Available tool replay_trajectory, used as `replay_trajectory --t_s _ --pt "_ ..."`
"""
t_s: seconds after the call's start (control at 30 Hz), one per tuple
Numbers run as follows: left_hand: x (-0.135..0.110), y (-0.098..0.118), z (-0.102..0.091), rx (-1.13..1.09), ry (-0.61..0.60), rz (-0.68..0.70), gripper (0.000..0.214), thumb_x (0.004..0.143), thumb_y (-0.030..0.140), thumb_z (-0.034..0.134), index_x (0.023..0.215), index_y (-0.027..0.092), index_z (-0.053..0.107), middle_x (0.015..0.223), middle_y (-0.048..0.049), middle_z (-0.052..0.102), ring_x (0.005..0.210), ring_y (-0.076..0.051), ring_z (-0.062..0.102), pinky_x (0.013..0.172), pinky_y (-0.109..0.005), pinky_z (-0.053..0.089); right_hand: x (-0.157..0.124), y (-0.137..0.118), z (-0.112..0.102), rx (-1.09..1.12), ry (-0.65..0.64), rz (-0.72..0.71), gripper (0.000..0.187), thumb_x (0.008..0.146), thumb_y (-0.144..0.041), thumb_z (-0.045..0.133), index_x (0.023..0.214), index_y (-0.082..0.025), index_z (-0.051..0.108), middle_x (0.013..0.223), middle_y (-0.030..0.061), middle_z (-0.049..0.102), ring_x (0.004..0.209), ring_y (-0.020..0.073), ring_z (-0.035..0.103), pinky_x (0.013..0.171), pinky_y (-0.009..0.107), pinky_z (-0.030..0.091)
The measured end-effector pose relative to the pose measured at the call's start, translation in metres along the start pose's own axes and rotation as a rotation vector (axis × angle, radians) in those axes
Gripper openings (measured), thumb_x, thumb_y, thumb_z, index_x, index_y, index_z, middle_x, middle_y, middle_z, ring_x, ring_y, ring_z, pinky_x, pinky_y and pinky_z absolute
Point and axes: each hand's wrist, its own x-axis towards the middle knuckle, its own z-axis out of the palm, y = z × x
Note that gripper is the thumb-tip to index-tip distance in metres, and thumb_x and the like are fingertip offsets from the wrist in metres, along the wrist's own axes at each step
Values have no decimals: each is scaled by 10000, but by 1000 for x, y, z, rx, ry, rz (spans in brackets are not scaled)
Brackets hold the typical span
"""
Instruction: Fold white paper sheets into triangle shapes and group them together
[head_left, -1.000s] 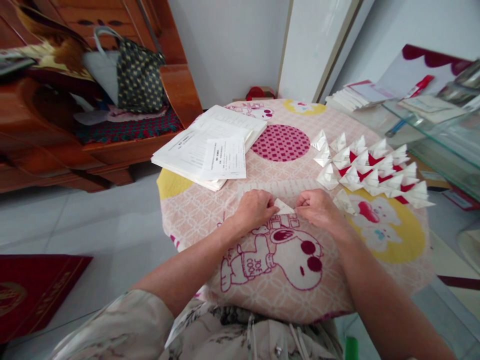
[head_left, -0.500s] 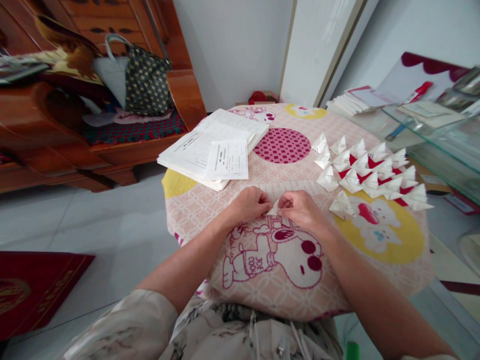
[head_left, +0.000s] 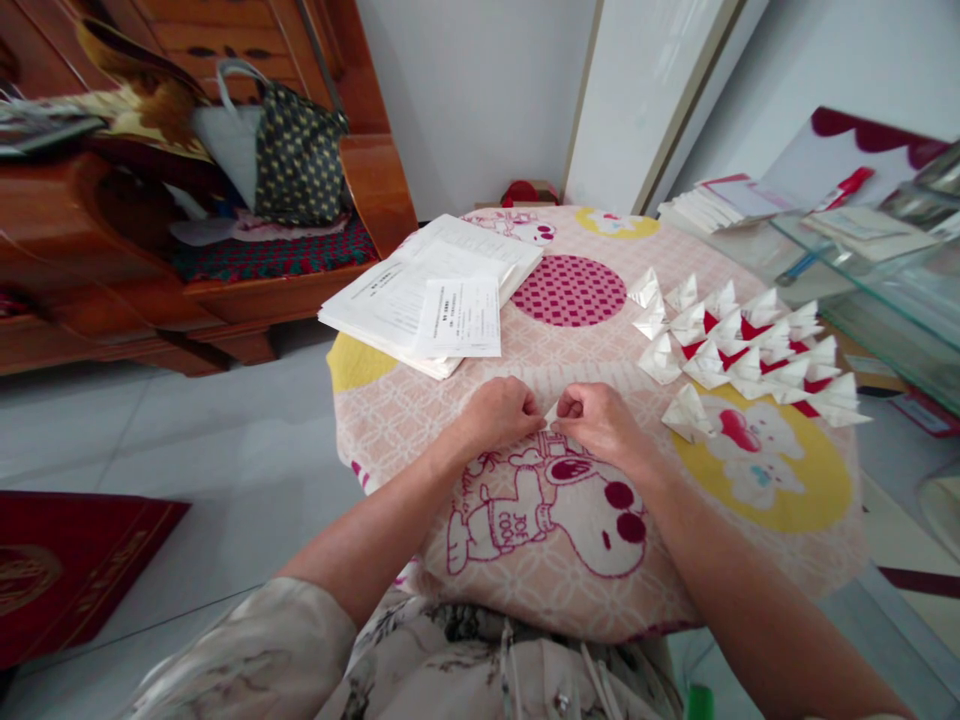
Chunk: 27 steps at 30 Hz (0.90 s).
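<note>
My left hand (head_left: 506, 412) and my right hand (head_left: 596, 420) meet over the cloth-covered table, fingers curled in on a small piece of folded white paper (head_left: 551, 414). Only a little of that paper shows between my fingertips; its full shape is hidden. To the right stand several folded white paper pieces (head_left: 726, 328) with pointed tips, arranged in rows, with red patches between some of them. One folded piece (head_left: 688, 412) sits nearest to my right hand. Beyond my left hand lies a stack of printed paper sheets (head_left: 375, 300), topped by a smaller printed slip (head_left: 459, 318).
The patterned tablecloth (head_left: 420, 400) covers a round table. A glass shelf (head_left: 847, 290) holding papers and a red pen (head_left: 847, 187) borders it on the right. A wooden bench (head_left: 225, 300) carrying a patterned bag (head_left: 300, 155) stands at the left. A red bag (head_left: 82, 570) rests on the floor.
The view has shifted slightly. Both hands stay together at the folded paper, with only slight finger movement; the stack and the rows of folded pieces are unchanged.
</note>
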Motion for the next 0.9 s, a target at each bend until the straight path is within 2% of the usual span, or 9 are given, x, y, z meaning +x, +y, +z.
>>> replay_trajectory --t_s 0.23,0.47,0.73,0.9 --pt "-3 -1 -7 -95 -3 -7 69 699 169 643 716 147 706 627 -8 652 593 -123 549 571 -241 366 1 -10 7 -117 21 20 152 696 -179 731 632 -192 593 640 26 638 617 154 558 579 281 356" --pt "-4 -8 -7 -173 -13 16 83 678 133 633 741 147 686 628 6 645 594 -116 556 564 -223 371 0 -19 7 -194 25 26 165 714 -189 728 628 -199 588 625 29 623 615 159 538 573 286 323" --pt "-5 -9 -3 -246 4 62 153 786 176 571 823 145 717 708 -16 706 631 -115 603 619 -229 418 1 -1 5 -37 9 -38 122 685 -71 642 650 -184 612 618 7 635 595 141 560 572 256 361" --pt "-8 3 7 -22 125 64 187 739 306 688 858 168 729 754 -29 701 678 -161 596 624 -266 395 -1 8 9 73 52 -56 97 662 -91 635 657 -183 609 583 -14 620 573 133 566 558 242 380"
